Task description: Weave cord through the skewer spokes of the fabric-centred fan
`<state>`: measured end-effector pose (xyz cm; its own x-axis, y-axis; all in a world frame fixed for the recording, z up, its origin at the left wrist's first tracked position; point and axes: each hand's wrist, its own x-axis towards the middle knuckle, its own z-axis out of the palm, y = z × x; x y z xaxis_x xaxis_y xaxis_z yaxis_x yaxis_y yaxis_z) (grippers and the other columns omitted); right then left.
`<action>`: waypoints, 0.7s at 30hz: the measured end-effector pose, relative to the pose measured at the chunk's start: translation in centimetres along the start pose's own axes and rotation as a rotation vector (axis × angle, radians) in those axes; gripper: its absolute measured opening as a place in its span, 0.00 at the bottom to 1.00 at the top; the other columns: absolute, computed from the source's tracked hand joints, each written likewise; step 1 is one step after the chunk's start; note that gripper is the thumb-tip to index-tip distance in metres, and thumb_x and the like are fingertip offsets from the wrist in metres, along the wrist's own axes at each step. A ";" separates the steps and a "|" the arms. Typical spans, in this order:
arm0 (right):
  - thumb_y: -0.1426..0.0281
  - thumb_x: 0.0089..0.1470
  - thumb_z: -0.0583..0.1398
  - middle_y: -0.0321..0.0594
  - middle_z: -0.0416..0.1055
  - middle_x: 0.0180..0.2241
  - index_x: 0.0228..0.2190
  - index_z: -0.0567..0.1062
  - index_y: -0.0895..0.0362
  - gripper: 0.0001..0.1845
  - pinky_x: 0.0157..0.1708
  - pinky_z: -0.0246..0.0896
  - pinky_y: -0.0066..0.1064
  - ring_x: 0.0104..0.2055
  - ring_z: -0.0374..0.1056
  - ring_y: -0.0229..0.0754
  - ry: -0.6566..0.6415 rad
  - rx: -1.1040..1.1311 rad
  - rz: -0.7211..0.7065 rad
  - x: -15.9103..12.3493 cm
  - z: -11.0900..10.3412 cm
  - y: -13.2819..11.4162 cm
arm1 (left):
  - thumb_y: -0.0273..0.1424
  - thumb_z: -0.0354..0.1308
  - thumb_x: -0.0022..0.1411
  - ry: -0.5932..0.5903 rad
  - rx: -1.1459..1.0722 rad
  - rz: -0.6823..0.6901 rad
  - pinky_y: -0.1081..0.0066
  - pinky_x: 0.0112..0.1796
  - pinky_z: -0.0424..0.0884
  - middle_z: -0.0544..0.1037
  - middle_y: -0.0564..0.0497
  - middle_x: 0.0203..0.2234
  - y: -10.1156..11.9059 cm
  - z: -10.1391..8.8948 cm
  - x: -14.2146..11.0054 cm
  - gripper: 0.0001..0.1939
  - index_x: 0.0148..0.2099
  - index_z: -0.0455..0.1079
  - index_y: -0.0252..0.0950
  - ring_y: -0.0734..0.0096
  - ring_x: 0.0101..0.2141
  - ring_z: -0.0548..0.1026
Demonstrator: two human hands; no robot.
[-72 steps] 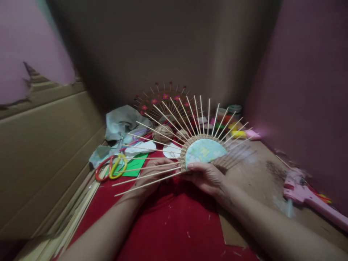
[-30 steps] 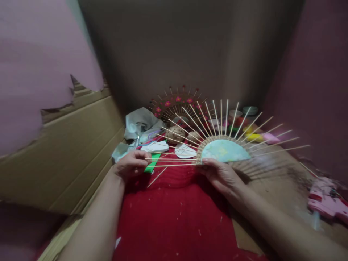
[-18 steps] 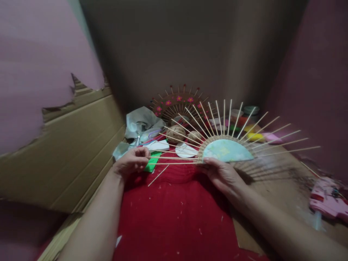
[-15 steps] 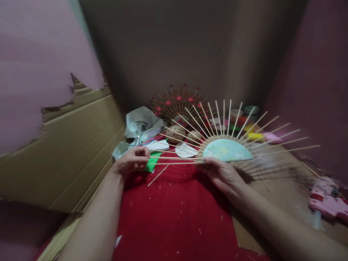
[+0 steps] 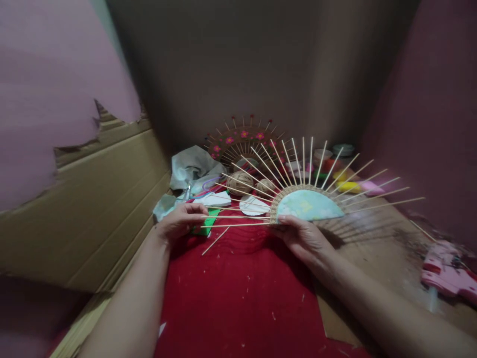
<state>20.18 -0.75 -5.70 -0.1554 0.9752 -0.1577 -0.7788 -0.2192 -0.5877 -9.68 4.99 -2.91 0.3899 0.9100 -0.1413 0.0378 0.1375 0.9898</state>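
Note:
A half-round fan piece [image 5: 309,205] has a pale blue-green patterned centre, a woven twine rim [image 5: 276,201] and thin wooden sticks [image 5: 303,160] radiating from it. My right hand [image 5: 298,236] grips its lower left corner, thumb on the front and fingers behind. At the left, my left hand [image 5: 184,219] pinches the end of one of the lowest sticks between thumb and fingers. Just below that hand's fingertips, the bottom stick sticks out free. A loose stick [image 5: 216,240] lies on the red cloth [image 5: 242,293] under the fan.
Behind stand a flowered stick fan [image 5: 244,134], twine balls [image 5: 240,183], white cut pieces [image 5: 253,205], a green piece [image 5: 210,221] and grey cloth [image 5: 196,166]. A pink glue gun [image 5: 447,271] lies right on the brown board [image 5: 372,258]. Torn cardboard [image 5: 93,209] rises left.
The fan has turned slightly, its right-hand sticks shifting left in view. My left hand has moved a little right along the low sticks; my right hand keeps its hold.

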 end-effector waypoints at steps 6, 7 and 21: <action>0.81 0.37 0.61 0.40 0.72 0.22 0.19 0.74 0.61 0.04 0.38 0.64 0.38 0.28 0.67 0.40 0.001 0.008 -0.012 0.2 -0.2 0.1 | 0.26 0.62 0.49 -0.048 0.065 -0.011 0.79 0.18 0.58 0.67 0.54 0.15 0.0 -0.1 -0.2 0.06 0.29 0.68 0.30 0.80 0.17 0.64; 0.80 0.37 0.61 0.40 0.72 0.22 0.19 0.74 0.61 0.04 0.38 0.64 0.38 0.28 0.67 0.40 -0.001 0.003 -0.011 0.2 -0.2 0.1 | 0.26 0.62 0.48 -0.030 0.067 -0.011 0.79 0.18 0.58 0.67 0.54 0.15 -0.1 0.0 -0.2 0.06 0.29 0.68 0.30 0.80 0.16 0.64; 0.80 0.37 0.60 0.40 0.72 0.22 0.20 0.74 0.60 0.04 0.39 0.63 0.39 0.27 0.66 0.40 -0.057 0.003 0.061 -0.5 0.3 -0.3 | 0.30 0.64 0.46 0.113 0.111 -0.011 0.77 0.19 0.60 0.68 0.54 0.16 -0.3 1.8 0.9 0.10 0.30 0.67 0.32 0.77 0.17 0.66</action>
<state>20.30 -1.19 -5.17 -0.2369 0.9602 -0.1483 -0.7686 -0.2785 -0.5759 -7.66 5.01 -3.29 0.2829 0.9477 -0.1476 0.1459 0.1096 0.9832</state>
